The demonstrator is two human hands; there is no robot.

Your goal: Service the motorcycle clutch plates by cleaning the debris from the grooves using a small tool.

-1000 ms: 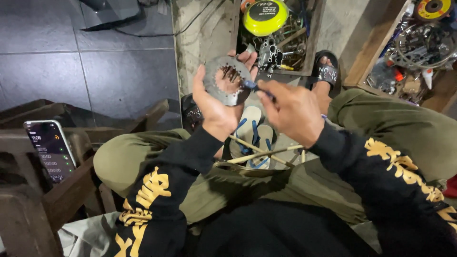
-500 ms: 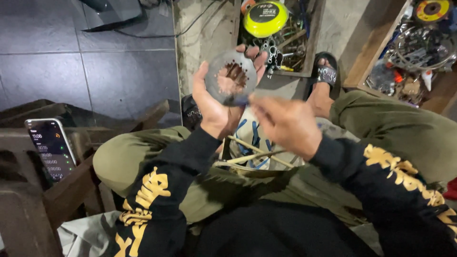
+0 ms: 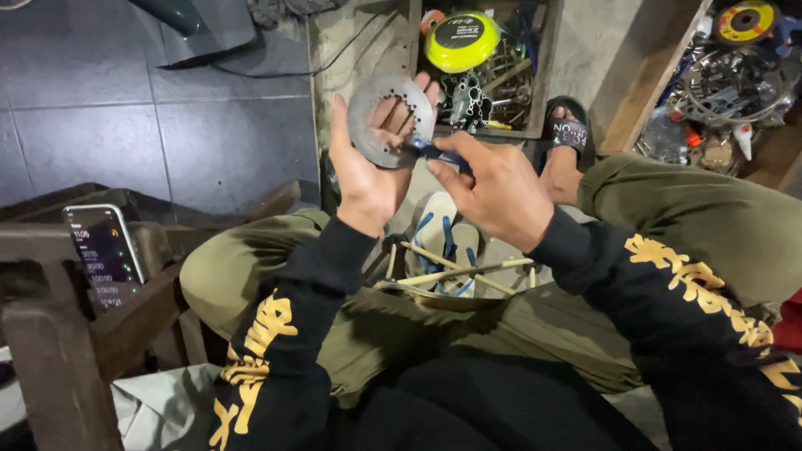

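My left hand (image 3: 368, 167) holds up a round grey metal disc (image 3: 368, 125) with small holes around its inner rim, fingers behind it and thumb on its left edge. My right hand (image 3: 493, 188) grips a small dark blue-handled tool (image 3: 434, 152) whose tip touches the lower right edge of the disc. Both hands are raised above my lap, in black sleeves with yellow print. I sit with olive trousers, knees apart.
A phone (image 3: 104, 255) with a lit screen leans on dark wooden furniture at the left. A wooden box (image 3: 547, 67) of tools with a yellow round case (image 3: 461, 40) lies ahead. Metal parts (image 3: 727, 79) pile at the upper right. Blue-strapped sandals (image 3: 443, 242) and sticks lie under my hands.
My right hand dropped away from the disc half a second ago, then came back up with the tool tip against the disc's lower edge. The left hand kept the disc raised.
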